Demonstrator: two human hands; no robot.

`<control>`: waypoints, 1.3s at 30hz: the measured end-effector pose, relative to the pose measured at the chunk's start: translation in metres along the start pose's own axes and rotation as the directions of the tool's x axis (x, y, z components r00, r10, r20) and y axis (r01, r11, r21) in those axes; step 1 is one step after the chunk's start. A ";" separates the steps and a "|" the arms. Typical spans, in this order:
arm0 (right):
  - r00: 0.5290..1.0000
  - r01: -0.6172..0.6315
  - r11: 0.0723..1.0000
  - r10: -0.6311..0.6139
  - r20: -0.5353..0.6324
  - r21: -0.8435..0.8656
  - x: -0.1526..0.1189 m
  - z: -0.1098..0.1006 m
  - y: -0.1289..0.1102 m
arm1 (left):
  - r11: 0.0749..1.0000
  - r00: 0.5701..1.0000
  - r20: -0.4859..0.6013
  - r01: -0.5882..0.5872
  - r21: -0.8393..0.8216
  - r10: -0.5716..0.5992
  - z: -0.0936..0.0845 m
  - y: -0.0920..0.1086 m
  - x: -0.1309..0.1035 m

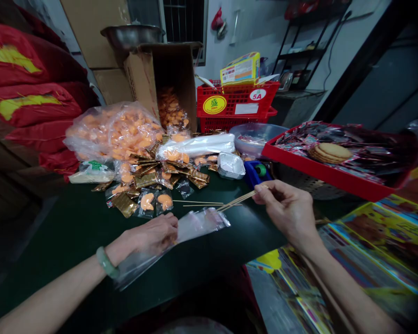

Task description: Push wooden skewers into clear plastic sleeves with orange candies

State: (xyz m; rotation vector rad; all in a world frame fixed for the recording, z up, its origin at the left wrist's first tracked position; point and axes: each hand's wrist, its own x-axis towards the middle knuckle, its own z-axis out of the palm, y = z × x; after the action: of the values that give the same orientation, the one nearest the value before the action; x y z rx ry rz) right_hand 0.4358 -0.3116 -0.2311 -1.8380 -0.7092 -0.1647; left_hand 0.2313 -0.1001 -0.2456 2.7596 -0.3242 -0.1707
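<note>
Thin wooden sticks (239, 198) are pinched between the thumb and fingers of my right hand (288, 208). Their far ends reach the mouth of a clear plastic bag (198, 224); whether they are inside it is hard to tell. My left hand (152, 235), with a green bangle at the wrist, is closed on the middle of that bag, which trails back under the forearm. Behind the bag, a few loose sticks (198, 202) lie on the dark green table (209, 266). Close to my left hand are small clear packets with orange shapes (146, 202) and gold foil packets (124, 204).
A stack of foil trays (231, 165) sits beside a blue tape dispenser (256, 174). A red box of packets (329, 172) with round biscuits (329, 152) stands at right. Behind are a bag of orange pieces (114, 127), a cardboard box (141, 86) and red baskets (236, 104).
</note>
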 end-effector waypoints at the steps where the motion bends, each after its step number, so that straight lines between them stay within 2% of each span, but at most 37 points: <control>1: 1.000 0.001 1.000 -0.001 -0.001 0.002 0.000 0.000 0.000 | 1.000 1.000 0.003 0.000 0.011 0.000 0.000 0.000 0.000; 4: 1.000 0.022 1.000 -0.022 0.002 0.010 -0.001 0.000 0.000 | 0.997 1.000 0.014 0.006 0.082 -0.007 -0.001 0.002 0.011; 8: 0.999 0.044 0.999 -0.044 0.014 0.009 -0.002 0.000 -0.001 | 0.990 0.999 -0.034 0.033 0.138 -0.028 0.003 0.002 0.040; 11: 0.999 0.042 0.999 -0.042 0.016 0.006 -0.003 -0.002 -0.001 | 0.990 0.998 -0.044 0.050 0.134 -0.044 0.009 -0.006 0.059; 15: 1.000 0.025 1.000 -0.025 0.003 0.007 -0.004 -0.006 0.002 | 0.997 0.998 -0.057 0.036 0.069 -0.032 0.015 -0.017 0.070; 23: 0.993 -0.111 0.982 0.116 -0.023 0.151 -0.002 -0.007 0.001 | 0.999 1.000 -0.019 0.003 0.032 -0.002 0.011 -0.026 0.079; 30: 0.972 -0.191 0.878 0.233 -0.043 0.439 0.006 -0.021 -0.009 | 0.998 0.996 -0.075 -0.039 0.047 0.043 -0.002 -0.012 0.074; 35: 0.973 -0.216 0.823 0.228 0.042 0.525 0.011 -0.017 -0.014 | 0.984 0.988 -0.119 -0.076 0.163 0.096 -0.011 -0.003 0.063; 39: 0.980 -0.168 0.820 0.199 0.003 0.548 0.015 -0.016 -0.021 | 0.969 0.984 -0.130 -0.092 0.229 0.124 -0.020 0.003 0.056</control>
State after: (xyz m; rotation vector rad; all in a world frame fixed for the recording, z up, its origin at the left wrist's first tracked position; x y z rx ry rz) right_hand 0.4407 -0.3154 -0.2015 -1.3298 -0.4702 0.1105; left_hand 0.2878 -0.1100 -0.2304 2.9434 -0.4813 0.0980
